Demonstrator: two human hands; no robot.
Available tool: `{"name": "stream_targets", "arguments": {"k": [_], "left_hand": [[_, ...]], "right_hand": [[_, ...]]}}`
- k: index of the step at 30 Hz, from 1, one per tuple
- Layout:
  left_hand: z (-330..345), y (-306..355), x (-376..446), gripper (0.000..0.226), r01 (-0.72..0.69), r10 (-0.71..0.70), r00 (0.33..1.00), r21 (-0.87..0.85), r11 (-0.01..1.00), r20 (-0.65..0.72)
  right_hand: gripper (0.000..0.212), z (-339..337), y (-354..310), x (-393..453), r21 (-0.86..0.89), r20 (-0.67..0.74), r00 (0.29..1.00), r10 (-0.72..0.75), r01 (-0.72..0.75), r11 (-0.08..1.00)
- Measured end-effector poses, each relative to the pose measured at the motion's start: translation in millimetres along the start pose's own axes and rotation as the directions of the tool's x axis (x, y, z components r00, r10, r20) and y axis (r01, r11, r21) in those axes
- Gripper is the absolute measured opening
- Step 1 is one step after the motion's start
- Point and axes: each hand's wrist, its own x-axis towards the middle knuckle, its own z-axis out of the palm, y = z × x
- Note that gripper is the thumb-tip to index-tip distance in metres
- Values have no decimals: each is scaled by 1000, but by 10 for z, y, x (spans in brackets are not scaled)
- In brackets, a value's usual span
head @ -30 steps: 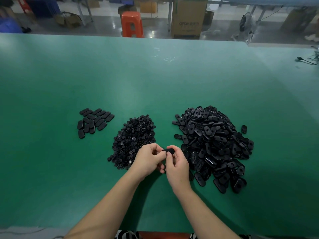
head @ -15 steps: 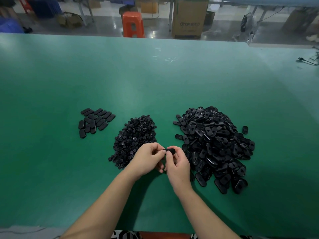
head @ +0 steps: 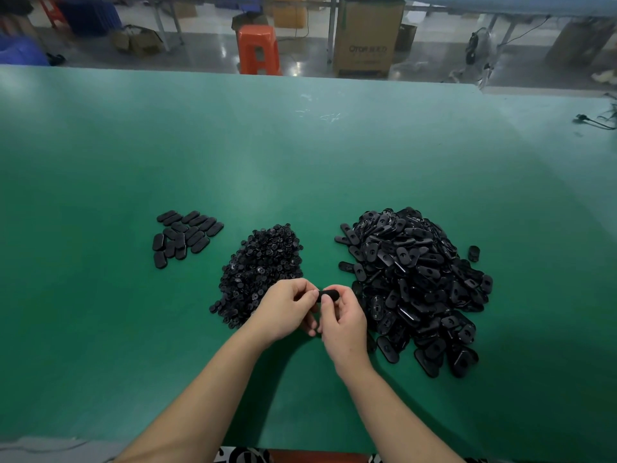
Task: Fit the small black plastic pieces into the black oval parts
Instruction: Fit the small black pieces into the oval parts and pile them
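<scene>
— Two hands on one oval part (head: 329,294), raised just above the worktop (head: 300,168): left hand (head: 287,310) and right hand (head: 344,324) both pinching it between the piles.

— Risk?

— Any small piece is hidden under the fingertips. Pressed in crooked, it could spring out into the small-piece heap (head: 260,265) or the unfilled ovals (head: 414,282).

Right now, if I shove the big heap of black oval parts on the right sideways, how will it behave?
The heap of oval parts would likely slump and spread rather than slide as one, since the pieces lie loose and overlapping. Each looks thin, hard plastic, so probably stiff and light. Being flat ovals, they should skid on the green table, not roll; a stray one already lies apart.
</scene>
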Motion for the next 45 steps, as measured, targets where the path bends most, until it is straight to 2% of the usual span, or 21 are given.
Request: {"name": "stream_targets", "arguments": {"k": [4, 10, 15, 18, 37, 45], "left_hand": [[-12, -14, 14, 22, -19, 19, 1000, 12, 1000, -23], [-34, 0, 29, 18, -112, 141, 984, 239, 965, -109], [-8, 14, 57, 12, -88, 120, 985, 228, 970, -128], [-20, 8, 69, 10, -84, 125, 985, 309, 947, -118], [25, -19, 54, 12, -100, 126, 988, 246, 964, -91], [65, -27, 83, 13, -117, 155, 983, 310, 943, -99]], "right_hand": [[17, -1, -14, -5, 25, 16, 1000, 19, -19, 1000], [28, -9, -58, -11, 76, 36, 997, 66, -69, 995], [31, -4, -75, -32, 82, 34, 998, 44, -47, 996], [30, 4, -61, -32, 70, 30, 999, 30, -32, 997], [26, 40, 6, -5, -49, -21, 999, 25, -26, 998], [28, 31, 4, -15, 5, -42, 998, 41, -41, 999]]}}
